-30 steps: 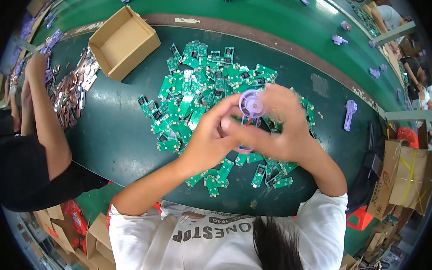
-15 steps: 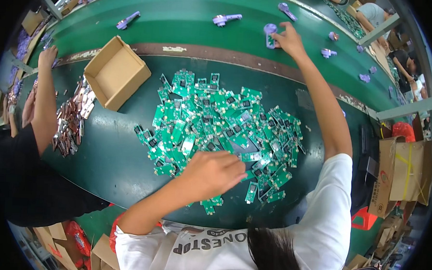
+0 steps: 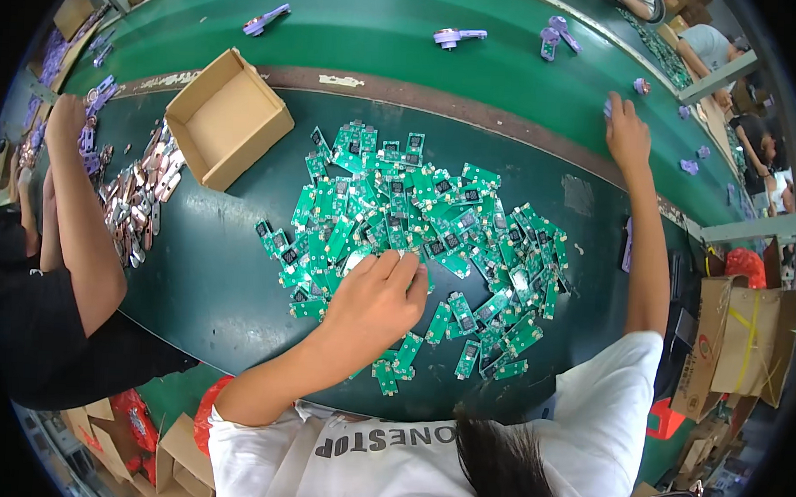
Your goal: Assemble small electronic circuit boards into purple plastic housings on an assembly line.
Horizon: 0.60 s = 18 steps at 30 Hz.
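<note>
A spread-out heap of small green circuit boards (image 3: 505, 244) covers the middle of the dark green table. Low over its near side is my left hand (image 3: 380, 294), fingers curled together; whatever they pinch is hidden. My right hand (image 3: 629, 134) reaches far to the right, at the conveyor's near edge. Its fingers close on a purple plastic casing (image 3: 607, 107), mostly covered by the hand. Further back on the green conveyor belt (image 3: 371, 47) lies a purple casing with a green board inside (image 3: 549, 45), beside another purple casing (image 3: 565, 34).
An open cardboard box (image 3: 228, 121) stands at the table's back left, beside a pile of shiny copper-coloured parts (image 3: 138, 197). A co-worker's arm (image 3: 80, 208) reaches in at left. More purple casings (image 3: 459, 39) lie along the belt. Cartons (image 3: 718, 342) stand at right.
My right hand has let go of the casing with the board and moved right and nearer, onto another purple casing. My left hand has shifted slightly left over the heap. The view has shifted somewhat.
</note>
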Tool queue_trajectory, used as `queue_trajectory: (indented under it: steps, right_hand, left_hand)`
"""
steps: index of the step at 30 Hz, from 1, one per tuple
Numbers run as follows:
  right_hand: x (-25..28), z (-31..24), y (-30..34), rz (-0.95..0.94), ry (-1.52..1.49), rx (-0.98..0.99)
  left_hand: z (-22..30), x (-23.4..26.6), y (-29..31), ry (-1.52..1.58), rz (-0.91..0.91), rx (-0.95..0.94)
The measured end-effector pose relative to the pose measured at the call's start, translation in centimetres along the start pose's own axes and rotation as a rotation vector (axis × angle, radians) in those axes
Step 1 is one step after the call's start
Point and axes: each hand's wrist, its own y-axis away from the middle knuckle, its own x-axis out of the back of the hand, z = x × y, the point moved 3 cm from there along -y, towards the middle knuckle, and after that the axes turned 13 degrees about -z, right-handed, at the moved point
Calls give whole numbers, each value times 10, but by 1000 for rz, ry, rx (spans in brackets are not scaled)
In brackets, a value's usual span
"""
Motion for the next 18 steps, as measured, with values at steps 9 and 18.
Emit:
queue_trajectory:
  steps: [9,18]
  right_hand:
    - [127,-179,183,-398,-1952,612]
    - [117,-213,197,-246,-2031,582]
  left_hand:
    - [-23,1,-10,573,460,131]
    - [-24,10,-11,972,453,306]
